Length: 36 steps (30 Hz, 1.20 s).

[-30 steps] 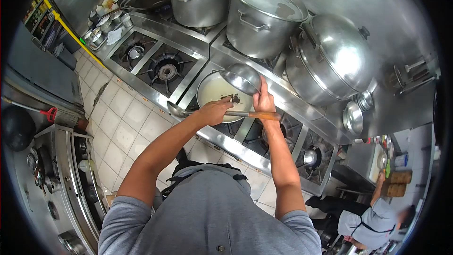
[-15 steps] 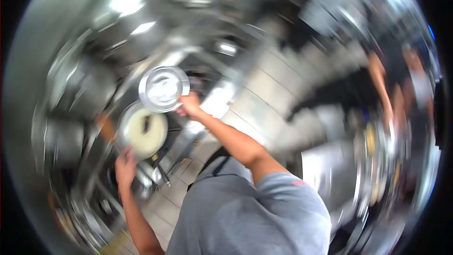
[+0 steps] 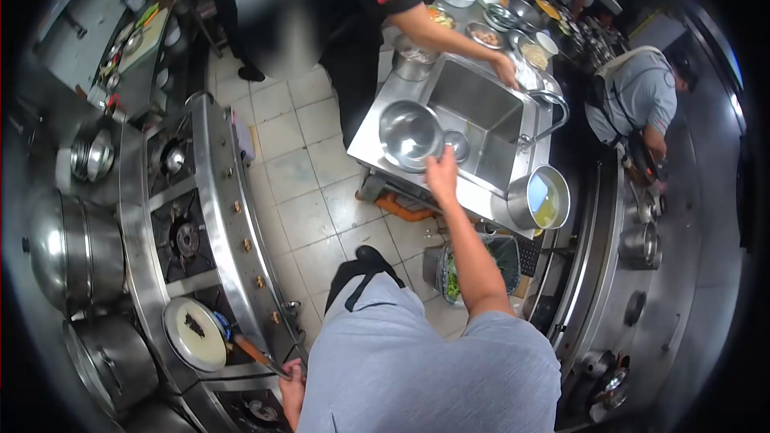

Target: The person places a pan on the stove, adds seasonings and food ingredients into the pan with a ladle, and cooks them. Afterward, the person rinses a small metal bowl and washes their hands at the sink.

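My left hand [image 3: 292,385], partly cut off by my shirt, is closed at the end of the wooden handle [image 3: 253,350] of a frying pan. The pan [image 3: 173,338] sits on a stove burner, with pale liquid and a dark clump inside; blue flame shows beside its rim. My right hand [image 3: 441,172] grips the rim of a shiny metal bowl [image 3: 411,136], held at the near left corner of a steel sink [image 3: 473,100]. No contents are visible in the bowl. A smaller round metal dish [image 3: 456,145] lies in the sink just beyond my fingers.
A co-worker's hand [image 3: 505,70] reaches over the sink near the tap [image 3: 557,116]. At the counter's right corner stands a pot [image 3: 539,197] with yellowish liquid. Below is a lined bin [image 3: 481,269] with greens. Large pots [image 3: 80,248] stand left of the stove.
The view has swung right, from the stove toward the sink. My right hand has carried the bowl from above the pan to the sink; my left has moved from the pan's rim to its handle.
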{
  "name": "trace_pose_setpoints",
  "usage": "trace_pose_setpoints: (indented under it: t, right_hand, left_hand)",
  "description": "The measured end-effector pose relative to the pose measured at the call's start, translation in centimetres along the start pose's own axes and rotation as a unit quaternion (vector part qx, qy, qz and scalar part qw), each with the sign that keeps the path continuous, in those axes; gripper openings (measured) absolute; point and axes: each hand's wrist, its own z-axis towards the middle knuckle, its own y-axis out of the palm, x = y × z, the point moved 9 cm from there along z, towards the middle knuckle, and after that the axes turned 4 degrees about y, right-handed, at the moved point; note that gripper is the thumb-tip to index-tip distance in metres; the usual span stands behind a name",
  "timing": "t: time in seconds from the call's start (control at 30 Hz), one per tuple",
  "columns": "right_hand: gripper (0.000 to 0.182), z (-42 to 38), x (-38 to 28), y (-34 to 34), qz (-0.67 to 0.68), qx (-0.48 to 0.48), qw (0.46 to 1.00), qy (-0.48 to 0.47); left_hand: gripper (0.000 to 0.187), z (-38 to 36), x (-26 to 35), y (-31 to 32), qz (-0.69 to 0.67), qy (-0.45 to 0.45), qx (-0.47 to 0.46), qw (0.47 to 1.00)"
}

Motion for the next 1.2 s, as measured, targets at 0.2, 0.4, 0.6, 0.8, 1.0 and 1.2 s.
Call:
trace_pose_setpoints:
  t: [0.2, 0.4, 0.6, 0.8, 1.0, 1.2]
  right_hand:
    - [0.037, 12.5, 8.8, -10.6, -0.154, 0.134, 0.972, 0.112]
    - [0.025, 19.8, 16.8, -10.1, -0.074, 0.097, 0.945, 0.304]
    - [0.021, 24.0, 27.7, -5.6, -0.029, 0.058, 0.911, 0.407]
    - [0.025, 24.3, 28.0, -3.8, 0.121, 0.090, 0.907, 0.393]
    - [0.032, 18.1, 15.6, -3.6, 0.175, -0.007, 0.969, 0.172]
    - [0.039, -0.3, 6.3, -2.7, 0.117, -0.014, 0.989, -0.086]
  left_hand:
    - [0.032, 9.9, -5.3, 8.1, 0.061, -0.015, -0.056, 0.997]
    - [0.032, 17.0, 6.0, 19.0, 0.195, -0.042, -0.124, 0.972]
    - [0.033, 19.0, 9.1, 21.9, 0.243, -0.048, -0.133, 0.960]
    - [0.034, 16.6, 8.1, 20.8, 0.261, -0.044, -0.128, 0.956]
    - [0.036, 10.4, 2.3, 16.8, 0.248, -0.016, -0.119, 0.961]
    - [0.037, -0.2, -8.4, 11.4, 0.239, 0.072, -0.091, 0.964]
